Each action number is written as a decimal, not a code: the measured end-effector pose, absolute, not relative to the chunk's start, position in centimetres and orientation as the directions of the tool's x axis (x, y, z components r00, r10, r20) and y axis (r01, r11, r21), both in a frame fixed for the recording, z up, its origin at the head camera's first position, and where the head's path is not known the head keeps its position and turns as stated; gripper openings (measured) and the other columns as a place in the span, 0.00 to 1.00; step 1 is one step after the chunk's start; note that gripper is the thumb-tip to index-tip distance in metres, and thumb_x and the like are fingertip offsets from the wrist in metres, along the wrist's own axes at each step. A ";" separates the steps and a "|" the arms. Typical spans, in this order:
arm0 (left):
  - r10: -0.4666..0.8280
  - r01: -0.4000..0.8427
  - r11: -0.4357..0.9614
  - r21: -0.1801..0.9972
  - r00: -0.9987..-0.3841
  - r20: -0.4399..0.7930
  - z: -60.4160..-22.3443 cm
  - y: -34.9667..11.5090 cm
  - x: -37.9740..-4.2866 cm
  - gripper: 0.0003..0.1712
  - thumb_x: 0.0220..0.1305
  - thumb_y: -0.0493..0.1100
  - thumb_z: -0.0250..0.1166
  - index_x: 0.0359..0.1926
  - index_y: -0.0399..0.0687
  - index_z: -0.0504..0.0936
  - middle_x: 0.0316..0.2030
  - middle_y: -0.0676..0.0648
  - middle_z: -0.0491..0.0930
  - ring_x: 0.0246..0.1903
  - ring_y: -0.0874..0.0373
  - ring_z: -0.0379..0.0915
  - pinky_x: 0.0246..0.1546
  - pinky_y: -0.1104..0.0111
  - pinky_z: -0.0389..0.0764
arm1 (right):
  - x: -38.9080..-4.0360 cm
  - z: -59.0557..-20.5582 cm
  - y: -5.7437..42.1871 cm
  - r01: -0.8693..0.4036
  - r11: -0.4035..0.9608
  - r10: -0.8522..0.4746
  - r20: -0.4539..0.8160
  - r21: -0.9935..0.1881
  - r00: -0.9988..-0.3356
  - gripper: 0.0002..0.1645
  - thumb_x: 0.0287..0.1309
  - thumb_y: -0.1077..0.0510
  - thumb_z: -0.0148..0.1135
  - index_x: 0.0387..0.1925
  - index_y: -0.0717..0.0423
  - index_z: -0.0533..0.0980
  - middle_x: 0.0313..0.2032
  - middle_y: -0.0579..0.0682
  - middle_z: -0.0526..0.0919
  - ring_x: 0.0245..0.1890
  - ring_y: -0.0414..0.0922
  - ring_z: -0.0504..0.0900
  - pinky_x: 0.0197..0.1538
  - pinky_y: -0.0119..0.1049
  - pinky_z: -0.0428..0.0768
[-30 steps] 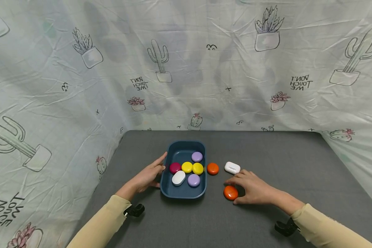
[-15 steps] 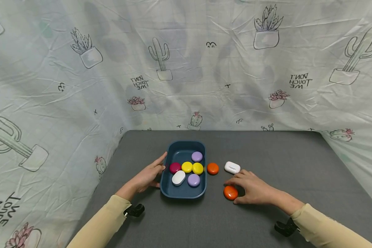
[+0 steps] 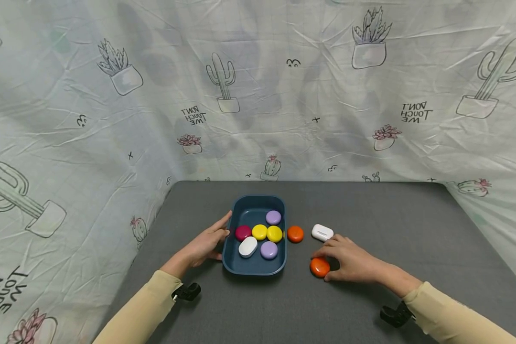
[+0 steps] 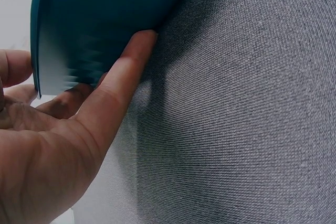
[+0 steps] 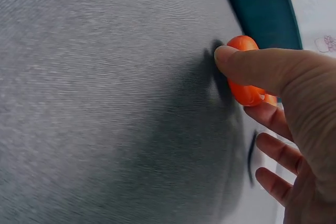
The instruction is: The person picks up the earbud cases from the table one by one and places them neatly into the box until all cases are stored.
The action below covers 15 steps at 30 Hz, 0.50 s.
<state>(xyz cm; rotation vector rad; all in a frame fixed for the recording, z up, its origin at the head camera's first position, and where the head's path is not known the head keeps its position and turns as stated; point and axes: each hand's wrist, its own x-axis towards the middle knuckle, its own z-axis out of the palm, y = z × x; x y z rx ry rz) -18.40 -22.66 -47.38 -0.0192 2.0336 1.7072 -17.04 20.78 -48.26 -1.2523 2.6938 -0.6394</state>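
A blue tray [image 3: 254, 273] stands left of centre on the grey table. My left hand [image 3: 204, 244] rests against its left side in the head view; in the left wrist view the straight thumb [image 4: 118, 80] lies along the tray's outer wall [image 4: 121, 3]. On the table to the right, my right hand [image 3: 350, 262] holds a glossy orange disc [image 3: 319, 267] between thumb and index finger. From the right wrist view, the thumb [image 5: 262, 66] crosses the orange disc [image 5: 244, 95], while the other fingers hang lower and apart.
Inside the tray lie a dark red disc [image 3: 242, 233], two yellow discs [image 3: 260, 232], two lilac discs [image 3: 273, 218] and a white oval piece [image 3: 248, 247]. A second orange disc [image 3: 295, 234] sits beside its right wall. A white oblong piece [image 3: 322, 232] lies just beyond my right fingers.
My right thumb and index finger have drawn slightly closer around the orange disc. The left hand and the tray have stayed in place.
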 end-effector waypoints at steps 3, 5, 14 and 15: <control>0.288 -0.311 0.220 0.925 -0.885 -0.366 -47.4 -22.7 -18.4 0.36 0.81 0.44 0.47 0.81 0.78 0.49 0.78 0.38 0.48 0.66 0.37 0.64 0.41 0.48 0.84 | -17.4 -47.6 20.8 -0.705 0.575 -0.744 0.095 -0.415 -0.662 0.31 0.48 0.45 0.81 0.56 0.40 0.82 0.54 0.40 0.82 0.52 0.44 0.71 0.52 0.50 0.73; 0.288 -0.310 0.219 0.925 -0.885 -0.365 -47.3 -22.7 -18.3 0.36 0.81 0.44 0.47 0.81 0.78 0.49 0.77 0.37 0.49 0.66 0.37 0.64 0.41 0.47 0.84 | -17.7 -47.0 20.8 -0.698 0.583 -0.734 0.100 -0.415 -0.672 0.31 0.48 0.45 0.81 0.56 0.40 0.82 0.55 0.41 0.82 0.53 0.44 0.71 0.53 0.51 0.73; 0.277 -0.315 0.219 0.924 -0.888 -0.368 -47.2 -22.6 -18.3 0.36 0.80 0.44 0.48 0.81 0.77 0.49 0.76 0.37 0.51 0.65 0.37 0.65 0.41 0.48 0.84 | -20.0 -43.8 19.6 -0.692 0.605 -0.690 0.174 -0.393 -0.702 0.33 0.46 0.48 0.84 0.57 0.39 0.83 0.50 0.38 0.83 0.54 0.46 0.71 0.53 0.50 0.72; 0.276 -0.315 0.218 0.924 -0.888 -0.368 -47.2 -22.6 -18.3 0.36 0.80 0.44 0.48 0.81 0.77 0.49 0.76 0.37 0.51 0.65 0.37 0.66 0.41 0.48 0.84 | -20.2 -43.5 19.3 -0.693 0.605 -0.688 0.180 -0.393 -0.703 0.33 0.46 0.48 0.84 0.57 0.39 0.83 0.50 0.38 0.83 0.54 0.46 0.71 0.53 0.50 0.72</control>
